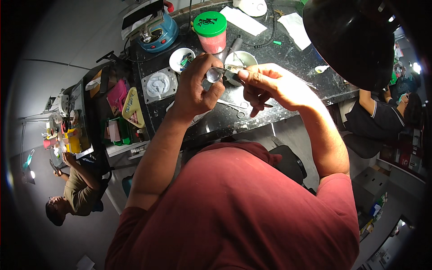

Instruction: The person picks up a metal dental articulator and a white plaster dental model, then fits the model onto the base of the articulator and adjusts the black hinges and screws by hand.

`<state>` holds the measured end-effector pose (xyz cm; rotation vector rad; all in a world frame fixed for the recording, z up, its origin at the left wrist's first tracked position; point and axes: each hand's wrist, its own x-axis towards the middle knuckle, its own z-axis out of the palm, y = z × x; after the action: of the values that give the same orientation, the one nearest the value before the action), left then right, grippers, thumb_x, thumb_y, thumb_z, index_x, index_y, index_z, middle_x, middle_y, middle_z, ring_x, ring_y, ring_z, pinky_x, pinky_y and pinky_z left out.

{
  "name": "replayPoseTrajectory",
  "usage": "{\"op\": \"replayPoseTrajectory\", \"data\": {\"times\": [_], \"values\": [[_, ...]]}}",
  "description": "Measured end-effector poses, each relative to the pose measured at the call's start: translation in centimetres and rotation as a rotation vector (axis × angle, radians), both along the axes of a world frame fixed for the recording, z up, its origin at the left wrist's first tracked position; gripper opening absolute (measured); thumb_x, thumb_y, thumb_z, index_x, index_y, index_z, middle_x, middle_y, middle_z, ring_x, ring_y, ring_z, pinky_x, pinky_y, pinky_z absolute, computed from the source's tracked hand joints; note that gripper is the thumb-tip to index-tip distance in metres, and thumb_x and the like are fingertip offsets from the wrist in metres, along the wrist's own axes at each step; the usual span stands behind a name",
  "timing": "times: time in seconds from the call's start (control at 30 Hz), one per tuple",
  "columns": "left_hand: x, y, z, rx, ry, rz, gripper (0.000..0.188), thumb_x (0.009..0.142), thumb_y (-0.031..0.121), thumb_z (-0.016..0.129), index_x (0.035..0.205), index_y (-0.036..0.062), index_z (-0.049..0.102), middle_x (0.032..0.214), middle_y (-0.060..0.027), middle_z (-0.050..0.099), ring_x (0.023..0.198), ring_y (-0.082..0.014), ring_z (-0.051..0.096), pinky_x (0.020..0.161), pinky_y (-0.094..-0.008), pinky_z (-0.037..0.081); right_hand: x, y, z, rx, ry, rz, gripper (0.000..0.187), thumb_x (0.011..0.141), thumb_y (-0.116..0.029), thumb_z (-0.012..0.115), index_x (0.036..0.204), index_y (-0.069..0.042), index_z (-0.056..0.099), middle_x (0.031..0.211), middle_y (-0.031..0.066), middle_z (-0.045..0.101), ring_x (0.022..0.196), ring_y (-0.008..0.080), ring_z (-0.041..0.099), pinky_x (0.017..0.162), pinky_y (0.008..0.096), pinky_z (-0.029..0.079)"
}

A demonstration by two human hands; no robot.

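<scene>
Left hand [198,90] closed round one shiny, round-ended piece [214,75], above one black bench [281,56]; right hand [273,85] pinching one slim tool [230,69], its end close to that piece. Beyond: two white bowls [172,58], one green-lidded jar [210,33]. Nearer: one ring-handled metal tool [232,105].

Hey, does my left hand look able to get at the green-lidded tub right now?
Probably yes: the tub stands just beyond your left hand, and nothing seems to cover its lid. That hand holds a shiny round piece, though, so it would likely need freeing first.
</scene>
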<state>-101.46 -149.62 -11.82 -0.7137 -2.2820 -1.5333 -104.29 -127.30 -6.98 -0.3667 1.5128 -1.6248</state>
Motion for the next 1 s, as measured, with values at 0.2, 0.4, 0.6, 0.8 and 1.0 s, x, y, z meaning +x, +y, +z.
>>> {"op": "replayPoseTrajectory", "data": {"times": [0.2, 0.4, 0.6, 0.8, 1.0], "values": [[-0.1, -0.1, -0.1, 0.014, -0.039, -0.006, 0.018, 0.072, 0.006, 0.057, 0.089, 0.0020, 0.052, 0.078, -0.0131, 0.053, 0.071, -0.0307, 0.056, 0.068, -0.0378, 0.047, 0.3, -0.2, 0.4, 0.055, 0.012, -0.017, 0.043, 0.099, -0.043, 0.056, 0.075, -0.008, 0.055, 0.065, 0.0046, 0.058, 0.059, 0.0159, 0.063, 0.055, 0.0315, 0.051], [-0.2, -0.2, -0.1, -0.054, 0.006, -0.017, 0.012, 0.078, 0.009, 0.055, 0.087, 0.0014, 0.052, 0.076, -0.0065, 0.051, 0.068, -0.0148, 0.050, 0.063, -0.0286, 0.042, 0.3, -0.1, 0.6, 0.058, 0.019, -0.009, 0.043, 0.098, -0.044, 0.057, 0.074, -0.009, 0.056, 0.066, 0.0041, 0.060, 0.062, 0.0176, 0.065, 0.061, 0.0319, 0.051], [-0.1, -0.4, 0.0, -0.082, -0.058, -0.039, 0.014, 0.078, 0.007, 0.056, 0.090, 0.0014, 0.053, 0.081, -0.0071, 0.052, 0.072, -0.0160, 0.052, 0.068, -0.0280, 0.044, 0.4, 0.0, -0.2, 0.026, -0.007, -0.027, 0.042, 0.098, -0.044, 0.056, 0.076, -0.008, 0.056, 0.064, 0.0037, 0.057, 0.058, 0.0154, 0.061, 0.058, 0.0325, 0.054], [-0.1, 1.1, -1.7, 0.050, 0.236, 0.217, 0.027, 0.084, 0.010, 0.067, 0.108, 0.0043, 0.056, 0.099, -0.0088, 0.058, 0.081, -0.0239, 0.057, 0.071, -0.0335, 0.047, 1.2, -0.5, -0.5, -0.037, -0.062, -0.135, 0.038, 0.099, -0.042, 0.056, 0.081, -0.008, 0.054, 0.065, 0.0037, 0.056, 0.055, 0.0140, 0.058, 0.058, 0.0354, 0.057], [-0.3, 0.7, -2.6, -0.102, 0.286, 0.158, 0.033, 0.094, 0.024, 0.060, 0.115, -0.0002, 0.051, 0.105, -0.0155, 0.055, 0.095, -0.0318, 0.053, 0.083, -0.0407, 0.044, 1.1, -0.6, -0.1, 0.031, -0.080, -0.122, 0.042, 0.100, -0.044, 0.054, 0.086, -0.005, 0.059, 0.070, 0.0074, 0.064, 0.063, 0.0190, 0.067, 0.066, 0.0320, 0.057]]}}
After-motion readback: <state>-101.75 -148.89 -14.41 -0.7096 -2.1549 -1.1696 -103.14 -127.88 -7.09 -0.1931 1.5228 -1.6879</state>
